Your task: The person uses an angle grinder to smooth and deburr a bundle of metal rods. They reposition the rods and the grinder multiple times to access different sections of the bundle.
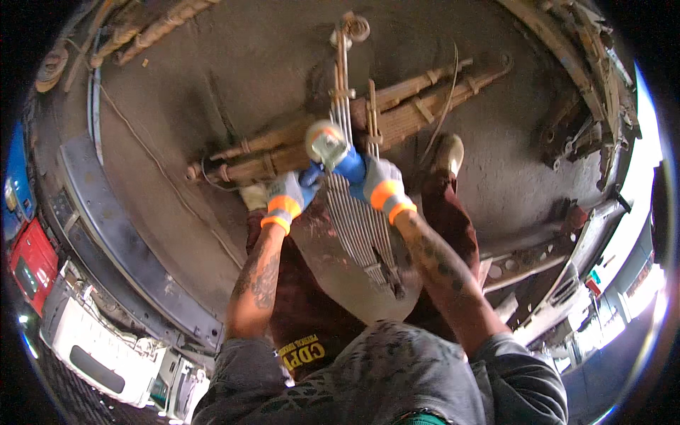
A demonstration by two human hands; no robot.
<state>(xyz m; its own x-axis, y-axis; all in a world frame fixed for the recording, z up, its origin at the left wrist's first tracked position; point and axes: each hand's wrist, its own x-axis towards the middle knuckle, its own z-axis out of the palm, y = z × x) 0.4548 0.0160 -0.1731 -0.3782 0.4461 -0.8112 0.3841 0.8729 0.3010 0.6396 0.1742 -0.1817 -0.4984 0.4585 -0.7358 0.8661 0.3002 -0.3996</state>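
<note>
Both my hands wear grey gloves with orange cuffs and are closed on a blue angle grinder [349, 166]. My right hand [382, 185] wraps its body, while my left hand [289, 193] grips the part at its left side, probably the side handle. The grinder's round guard and disc end [326, 144] points away from me, over a leaf spring pack [358, 227] running lengthwise between my legs. Several of its leaves look bare and shiny, edge up. Under it, a rusty leaf spring pack [418, 113] lies crosswise. Whether the disc touches metal cannot be made out.
My shoes, one of them the right shoe [449, 154], stand on the dark floor beside the springs. A thin cable [166, 180] trails at left near a long grey steel beam [117, 234]. Rusty springs [163, 28] lie far left, metal parts [577, 131] at right.
</note>
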